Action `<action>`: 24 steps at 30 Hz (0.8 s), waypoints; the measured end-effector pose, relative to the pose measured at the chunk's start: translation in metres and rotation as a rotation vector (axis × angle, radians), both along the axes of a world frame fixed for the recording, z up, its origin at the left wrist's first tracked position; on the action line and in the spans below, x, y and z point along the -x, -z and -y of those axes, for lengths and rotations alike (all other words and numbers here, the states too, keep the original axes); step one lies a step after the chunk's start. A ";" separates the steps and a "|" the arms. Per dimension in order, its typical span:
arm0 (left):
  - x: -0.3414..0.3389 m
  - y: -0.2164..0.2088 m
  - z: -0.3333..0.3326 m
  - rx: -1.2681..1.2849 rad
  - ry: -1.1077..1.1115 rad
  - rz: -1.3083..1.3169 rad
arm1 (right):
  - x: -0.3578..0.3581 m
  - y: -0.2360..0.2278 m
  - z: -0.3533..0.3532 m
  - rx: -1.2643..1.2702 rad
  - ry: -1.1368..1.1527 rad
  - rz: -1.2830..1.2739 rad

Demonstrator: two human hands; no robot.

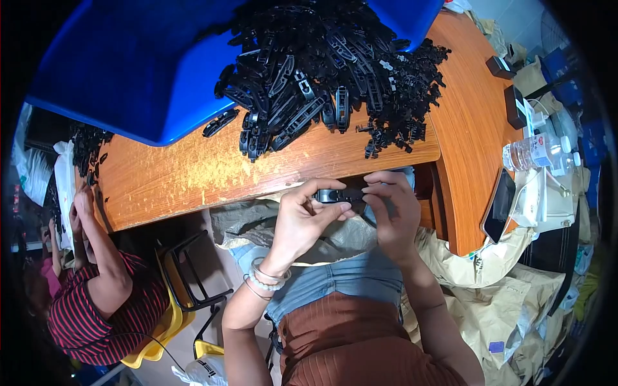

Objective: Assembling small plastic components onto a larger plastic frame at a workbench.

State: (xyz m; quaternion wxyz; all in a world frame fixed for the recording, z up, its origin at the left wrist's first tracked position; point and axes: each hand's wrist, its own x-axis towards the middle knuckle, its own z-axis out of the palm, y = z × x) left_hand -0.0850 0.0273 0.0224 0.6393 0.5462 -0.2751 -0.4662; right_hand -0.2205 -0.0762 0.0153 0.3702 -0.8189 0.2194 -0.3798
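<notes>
Above my lap, at the table's front edge, my left hand [306, 217] pinches a small black plastic part [329, 195] between thumb and fingers. A pale sheen shows on its upper face. My right hand [394, 212] is close by on the right, fingers bent and fingertips at the part's dark right end. What those fingertips grip is too dark to make out. Beyond my hands, a large heap of black plastic parts [302, 96] lies on the wooden table [212, 170], longer oval frames on the left and smaller clips [402, 96] on the right.
A blue bin [174, 96] lies tilted at the far left, beside the heap. On the right stand plastic bottles [531, 152] and a phone [499, 206]. A person in a striped shirt [109, 312] works at the left. Brown paper sacks [476, 309] lie at the right.
</notes>
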 end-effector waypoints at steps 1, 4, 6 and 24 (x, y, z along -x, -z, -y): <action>0.000 -0.001 0.000 -0.031 0.020 0.021 | -0.001 -0.002 -0.002 -0.159 -0.019 0.063; 0.001 -0.005 -0.001 -0.052 0.041 0.018 | -0.002 -0.004 -0.003 -0.320 -0.039 0.095; 0.001 -0.005 -0.001 -0.042 0.042 -0.007 | -0.001 -0.001 -0.001 -0.320 -0.041 0.063; -0.039 -0.010 -0.041 -0.216 0.380 0.454 | 0.000 0.013 -0.012 -0.593 -0.463 -0.274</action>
